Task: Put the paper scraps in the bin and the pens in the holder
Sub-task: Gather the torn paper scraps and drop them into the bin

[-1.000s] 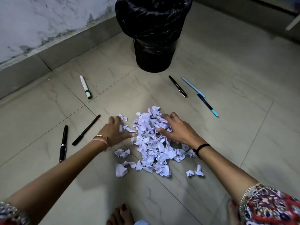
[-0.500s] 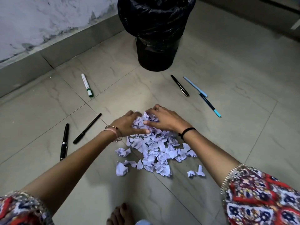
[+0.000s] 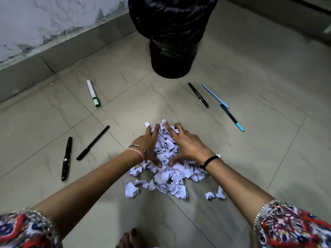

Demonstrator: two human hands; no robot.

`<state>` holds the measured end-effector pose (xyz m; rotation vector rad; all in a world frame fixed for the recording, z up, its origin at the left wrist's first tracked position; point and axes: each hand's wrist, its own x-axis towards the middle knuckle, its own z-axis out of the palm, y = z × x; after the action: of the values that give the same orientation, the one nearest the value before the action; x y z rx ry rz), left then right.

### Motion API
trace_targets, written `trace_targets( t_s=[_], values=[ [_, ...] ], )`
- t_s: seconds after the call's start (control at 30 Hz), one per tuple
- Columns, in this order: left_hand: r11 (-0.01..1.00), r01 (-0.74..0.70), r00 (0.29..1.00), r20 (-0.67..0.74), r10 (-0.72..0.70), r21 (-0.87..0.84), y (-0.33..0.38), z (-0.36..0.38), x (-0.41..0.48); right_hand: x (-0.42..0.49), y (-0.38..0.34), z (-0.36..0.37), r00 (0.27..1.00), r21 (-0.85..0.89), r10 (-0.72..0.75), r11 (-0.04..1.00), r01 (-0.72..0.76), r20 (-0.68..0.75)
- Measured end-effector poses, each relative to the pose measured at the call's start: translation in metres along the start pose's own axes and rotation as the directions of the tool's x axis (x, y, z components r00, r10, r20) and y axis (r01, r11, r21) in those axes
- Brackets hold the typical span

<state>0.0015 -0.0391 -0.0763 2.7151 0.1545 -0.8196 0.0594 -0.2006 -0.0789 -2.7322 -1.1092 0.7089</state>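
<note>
A heap of crumpled white paper scraps lies on the tiled floor in front of me. My left hand and my right hand press against its two sides, cupping the upper part of the heap between them. More scraps spread out below my wrists. A black bin lined with a black bag stands beyond the heap. Two black pens lie to the left. A white marker with a green cap lies farther back. No pen holder is in view.
Right of the bin lie a black pen, a light blue pen and a dark pen with a teal tip. Stray scraps sit apart from the heap. A grey skirting runs along the left wall. My foot shows at the bottom.
Both hands have moved from the outer sides of the pile to its far part, then drawn together, pushing the scraps into a tighter heap between the palms.
</note>
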Motion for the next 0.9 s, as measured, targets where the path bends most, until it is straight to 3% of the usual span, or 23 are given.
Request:
trace_targets(
  t_s=[0.17, 0.33, 0.47, 0.67, 0.9],
  values=[
    [0.997, 0.039, 0.998, -0.05, -0.043, -0.071, 0.009, 0.0, 0.003, 0.011, -0.015, -0.004, 0.993, 0.089, -0.036, 0.995, 0.046, -0.11],
    [0.972, -0.053, 0.981, -0.196, 0.007, -0.228, 0.008, 0.007, 0.004, 0.012, -0.014, 0.015, 0.979, 0.414, 0.018, 0.907, 0.07, -0.204],
    [0.931, -0.071, 0.98, -0.199, -0.002, -0.357, 0.002, -0.001, 0.002, 0.017, -0.013, 0.018, 0.972, 0.558, 0.085, 0.828, 0.054, -0.22],
    [0.881, -0.07, 0.979, -0.201, -0.029, -0.467, -0.013, -0.021, -0.008, 0.003, 0.001, -0.012, 0.982, 0.787, 0.166, 0.616, -0.033, -0.089],
    [0.804, -0.088, 0.987, -0.163, -0.011, -0.588, -0.02, -0.067, -0.023, -0.016, 0.008, -0.075, 0.998, 0.911, 0.036, 0.41, -0.052, 0.041]
  ],
)
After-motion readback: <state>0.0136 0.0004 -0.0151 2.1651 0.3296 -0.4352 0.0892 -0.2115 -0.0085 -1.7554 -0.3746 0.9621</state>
